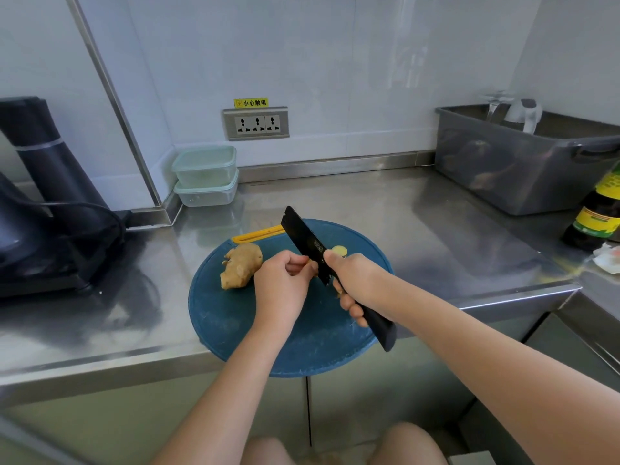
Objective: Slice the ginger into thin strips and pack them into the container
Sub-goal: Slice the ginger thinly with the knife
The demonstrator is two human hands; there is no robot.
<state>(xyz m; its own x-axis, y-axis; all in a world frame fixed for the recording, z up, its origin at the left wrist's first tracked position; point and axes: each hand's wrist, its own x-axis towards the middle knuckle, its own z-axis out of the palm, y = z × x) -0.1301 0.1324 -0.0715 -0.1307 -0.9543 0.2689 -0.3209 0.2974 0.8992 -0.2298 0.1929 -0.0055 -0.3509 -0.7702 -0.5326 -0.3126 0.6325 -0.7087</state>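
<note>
A knobbly piece of ginger (241,266) lies on the left of a round blue cutting board (235,327). My right hand (359,283) grips the handle of a black cleaver (303,243), its blade pointing up and away over the board. My left hand (281,283) has its fingers curled against the blade's left side; a small piece may be under the fingertips, but I cannot tell. A yellow ginger slice (339,250) lies just behind my right hand. Two stacked clear containers (205,176) with pale green lids stand in the back corner.
A yellow strip (258,233) lies at the board's far edge. A black appliance (43,196) with a cable fills the left counter. A grey plastic tub (523,162) stands at the back right, a dark bottle (597,213) and crumpled paper (607,256) at the right edge.
</note>
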